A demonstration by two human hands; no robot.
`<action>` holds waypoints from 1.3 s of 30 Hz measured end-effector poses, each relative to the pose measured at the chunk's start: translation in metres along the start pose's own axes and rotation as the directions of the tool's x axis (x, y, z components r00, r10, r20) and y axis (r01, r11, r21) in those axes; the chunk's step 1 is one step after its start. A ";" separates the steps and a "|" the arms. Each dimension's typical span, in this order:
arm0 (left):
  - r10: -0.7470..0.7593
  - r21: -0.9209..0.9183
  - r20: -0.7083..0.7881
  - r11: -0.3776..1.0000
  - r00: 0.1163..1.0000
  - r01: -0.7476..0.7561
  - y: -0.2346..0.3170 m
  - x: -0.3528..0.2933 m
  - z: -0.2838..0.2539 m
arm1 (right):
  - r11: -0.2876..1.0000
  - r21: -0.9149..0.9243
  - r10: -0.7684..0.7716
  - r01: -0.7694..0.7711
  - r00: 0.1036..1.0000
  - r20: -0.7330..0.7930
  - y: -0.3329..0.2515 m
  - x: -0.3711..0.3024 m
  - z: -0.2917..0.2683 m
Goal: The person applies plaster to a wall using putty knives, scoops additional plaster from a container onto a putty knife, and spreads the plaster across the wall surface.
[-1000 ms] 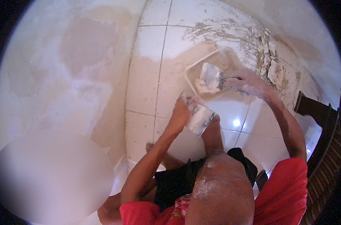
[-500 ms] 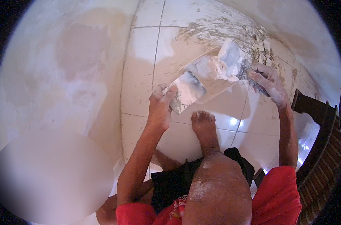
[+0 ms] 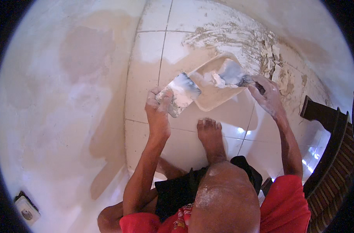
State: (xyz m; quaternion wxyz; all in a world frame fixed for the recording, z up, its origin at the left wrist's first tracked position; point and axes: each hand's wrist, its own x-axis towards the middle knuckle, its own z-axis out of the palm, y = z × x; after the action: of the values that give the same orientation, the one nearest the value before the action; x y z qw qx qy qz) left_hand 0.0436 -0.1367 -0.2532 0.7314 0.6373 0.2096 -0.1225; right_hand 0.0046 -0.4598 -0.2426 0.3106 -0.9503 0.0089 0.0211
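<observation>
My left hand (image 3: pixel 158 108) grips a flat metal putty plate (image 3: pixel 181 93), its face smeared with white and grey paste. The thumb presses on top of that face. In my right hand (image 3: pixel 268 95) is the dark handle of a putty knife (image 3: pixel 231 72), whose wide pale blade lies over the shallow cream tray (image 3: pixel 210 104). A lump of white putty (image 3: pixel 217 80) sits by the blade's near edge. The plate's far corner is close to the tray's left end. Both hands are dusted white, and my right fingers partly hide the handle.
Pale floor tiles (image 3: pixel 145 50) carry white smears beyond the tray. Broken plaster flakes (image 3: pixel 277 73) lie along the far right wall. A dark wooden slatted piece (image 3: pixel 332 155) stands on the right. On the left wall is a socket (image 3: pixel 27 211). My bare foot (image 3: pixel 210 134) is near the tray.
My right hand has moved left with the putty knife, its blade now lower over the tray. My left hand and the plate have shifted slightly left. More of the tray's interior shows.
</observation>
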 end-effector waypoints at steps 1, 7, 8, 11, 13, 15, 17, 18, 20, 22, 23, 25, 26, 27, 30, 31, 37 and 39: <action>0.003 -0.005 0.003 1.000 1.000 -0.003 -0.003 0.001 0.002 | 0.999 0.038 0.021 -0.020 1.000 -0.020 -0.003 -0.002 -0.006; -0.090 -0.106 0.188 0.988 0.978 0.111 -0.008 0.006 0.023 | 0.909 0.390 0.156 -0.149 0.988 0.014 -0.012 -0.004 -0.035; -0.117 -0.101 0.226 0.985 0.967 0.143 -0.003 0.004 0.028 | 0.851 0.466 0.197 -0.244 0.969 0.149 -0.024 0.001 -0.045; -0.131 -0.144 0.298 0.973 0.946 0.180 0.006 -0.002 0.039 | 0.892 0.310 0.253 -0.330 0.930 0.265 -0.039 0.017 -0.049; -0.116 -0.196 0.326 0.963 0.938 0.187 0.008 -0.005 0.042 | 0.937 0.250 0.200 -0.243 0.962 0.185 -0.031 0.020 -0.042; -0.089 -0.189 0.307 0.970 0.948 0.152 0.011 -0.007 0.044 | 0.972 0.179 0.136 -0.154 0.985 0.110 -0.023 0.019 -0.039; -0.084 -0.183 0.303 0.972 0.949 0.144 0.013 -0.006 0.043 | 0.996 0.071 -0.052 0.060 0.993 -0.109 -0.020 0.014 -0.036; -0.078 -0.177 0.306 0.975 0.949 0.137 0.014 -0.007 0.042 | 0.995 0.073 -0.054 0.062 0.993 -0.106 -0.024 0.013 -0.040; -0.106 -0.191 0.319 0.966 0.942 0.173 0.021 -0.008 0.043 | 0.983 -0.029 -0.180 0.179 0.983 -0.031 -0.033 0.014 -0.056; -0.133 -0.206 0.336 0.956 0.932 0.210 0.031 -0.010 0.047 | 0.947 -0.062 -0.319 0.316 0.945 -0.065 -0.043 0.018 -0.064; -0.165 -0.243 0.341 0.936 0.926 0.256 0.037 -0.011 0.050 | 0.890 -0.098 -0.453 0.444 0.886 -0.096 -0.046 0.019 -0.066; -0.196 -0.283 0.346 0.911 0.918 0.301 0.048 -0.013 0.055 | 0.883 -0.053 -0.469 0.467 0.869 -0.157 -0.047 0.016 -0.062; -0.204 -0.310 0.369 0.893 0.907 0.327 0.053 -0.013 0.057 | 0.871 -0.007 -0.480 0.491 0.849 -0.221 -0.046 0.015 -0.059; -0.210 -0.336 0.391 0.874 0.896 0.351 0.056 -0.013 0.058 | 0.870 -0.008 -0.483 0.494 0.848 -0.218 -0.045 0.014 -0.055; -0.126 -0.388 0.402 0.874 0.907 0.294 0.064 -0.015 0.060 | 0.850 -0.031 -0.511 0.526 0.809 -0.289 -0.044 0.012 -0.050; -0.126 -0.387 0.395 0.875 0.910 0.290 0.065 -0.015 0.059 | 0.862 -0.084 -0.500 0.500 0.813 -0.299 -0.043 0.012 -0.046; -0.007 -0.426 0.324 0.892 0.946 0.153 0.069 -0.025 0.059 | 0.842 -0.239 -0.537 0.484 0.798 -0.274 -0.036 0.011 -0.041; 0.031 -0.464 0.218 0.883 0.976 0.075 0.070 -0.028 0.063 | 0.843 -0.268 -0.531 0.466 0.803 -0.272 -0.029 0.008 -0.038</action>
State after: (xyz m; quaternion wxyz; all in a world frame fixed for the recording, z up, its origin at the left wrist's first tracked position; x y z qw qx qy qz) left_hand 0.0594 -0.1899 -0.1723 0.8809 0.4215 0.1584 -0.1458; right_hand 0.0151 -0.4589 -0.1947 0.2077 -0.9330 -0.1914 -0.2229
